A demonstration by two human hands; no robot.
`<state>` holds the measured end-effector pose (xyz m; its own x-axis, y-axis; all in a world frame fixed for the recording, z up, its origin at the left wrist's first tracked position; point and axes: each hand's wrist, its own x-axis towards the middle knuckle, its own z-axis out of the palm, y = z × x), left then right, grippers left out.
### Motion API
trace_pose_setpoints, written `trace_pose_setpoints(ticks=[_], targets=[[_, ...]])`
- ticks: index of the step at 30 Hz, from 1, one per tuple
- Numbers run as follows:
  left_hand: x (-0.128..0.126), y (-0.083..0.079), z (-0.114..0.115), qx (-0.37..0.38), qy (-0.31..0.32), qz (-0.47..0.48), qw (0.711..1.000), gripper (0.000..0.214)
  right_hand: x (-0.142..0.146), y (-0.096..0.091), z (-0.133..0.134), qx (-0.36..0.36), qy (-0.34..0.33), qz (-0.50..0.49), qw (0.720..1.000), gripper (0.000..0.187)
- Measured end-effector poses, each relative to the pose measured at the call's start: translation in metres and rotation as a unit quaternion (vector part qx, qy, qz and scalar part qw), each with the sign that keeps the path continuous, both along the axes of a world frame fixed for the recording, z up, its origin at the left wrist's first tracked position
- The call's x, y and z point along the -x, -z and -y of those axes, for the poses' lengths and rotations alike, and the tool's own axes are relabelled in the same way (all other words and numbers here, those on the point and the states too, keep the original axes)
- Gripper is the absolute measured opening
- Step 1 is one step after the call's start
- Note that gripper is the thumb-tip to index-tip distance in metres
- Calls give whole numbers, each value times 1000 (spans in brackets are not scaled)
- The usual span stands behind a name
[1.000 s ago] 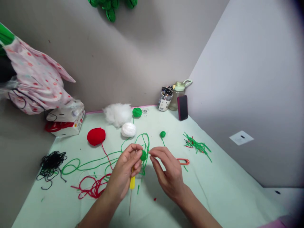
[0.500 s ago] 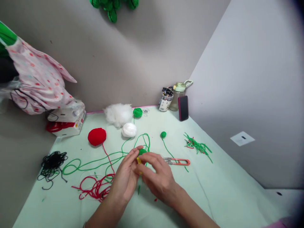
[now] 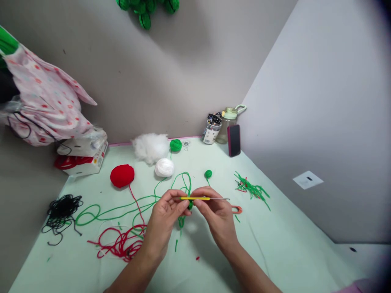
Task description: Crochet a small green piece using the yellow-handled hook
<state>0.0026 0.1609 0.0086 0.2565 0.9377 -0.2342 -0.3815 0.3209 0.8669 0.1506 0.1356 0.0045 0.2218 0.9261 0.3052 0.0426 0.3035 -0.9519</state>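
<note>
My left hand [image 3: 166, 217] and my right hand [image 3: 215, 213] meet above the pale green table [image 3: 275, 252]. Between their fingertips lies a crochet hook with a yellow grip [image 3: 195, 198], held level, its metal shaft pointing right. My right hand pinches the grip. Tucked in the fingers of my left hand is a small green crocheted ball [image 3: 190, 205], mostly hidden. Green yarn [image 3: 122, 208] trails from it down and away to the left.
A red yarn ball [image 3: 122, 176], white yarn ball [image 3: 164, 167], white stuffing [image 3: 150, 146] and green balls [image 3: 208, 173] lie behind. Orange snips [image 3: 236, 209] peek out by my right hand. Yarn scraps [image 3: 252, 188], loose red yarn [image 3: 117, 244], black yarn [image 3: 62, 209], phone [image 3: 233, 139], jar and bottle stand around.
The hook hung down from my left hand; my right hand came in, took it, and now holds it level across both hands. The green ball stays at my left fingers.
</note>
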Motion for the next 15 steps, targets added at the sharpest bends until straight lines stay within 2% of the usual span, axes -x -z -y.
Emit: trace_pose_setpoints(ticks=[5, 10, 13, 15], targets=[[0, 0, 0, -5, 0, -4, 1000, 40, 1, 0, -2, -15, -27, 24, 999, 14], [3, -2, 2, -46, 28, -55, 997, 42, -3, -1, -4, 63, -5, -35, 997, 9], [5, -3, 1, -65, 17, -89, 994, 37, -4, 0, -6, 110, 17, -89, 990, 17], [5, -4, 0, -63, -1, -79, 995, 35, -4, 1, -7, 130, 29, -121, 984, 23]])
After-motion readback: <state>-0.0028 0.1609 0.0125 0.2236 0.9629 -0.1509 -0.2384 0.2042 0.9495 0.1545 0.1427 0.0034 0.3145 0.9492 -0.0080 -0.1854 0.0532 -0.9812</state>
